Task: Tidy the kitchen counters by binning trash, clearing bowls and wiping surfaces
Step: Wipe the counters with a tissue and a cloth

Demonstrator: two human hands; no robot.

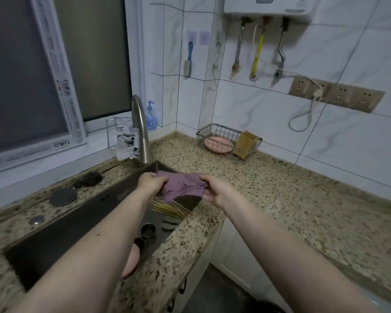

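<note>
- We're over the sink (81,224) and both hands have the purple cloth (182,185) bunched between them, held just above the sink's far right corner.
- Left hand (151,182) has its fingers curled tight round the cloth's left end; right hand (215,190) pinches and grips the right end. Nothing slack there, and it looks to us like a wring or a shake-out.
- Progress, as we judge it: bowls look cleared off the surface (280,199), because the sink holds a pink bowl (131,259) under our left arm, two small metal cups (147,230) beside it, and a bundle of wooden skewers (169,207) right below the cloth.
- To the right of the sink the surface shows no loose trash, only a wire rack (215,132) at the back with a pink dish (218,144).
- Still to do, we'd say: the wiping itself, and the skewers look like they belong in the bin.
- Behind the sink sit a dark scrubber (88,179) and a round lid (63,196).
- Writing: a strip of print runs down the window frame (61,86), too blurred to read. The blue pump bottle (151,117) behind the tap (141,132) has a label we can't make out either.
</note>
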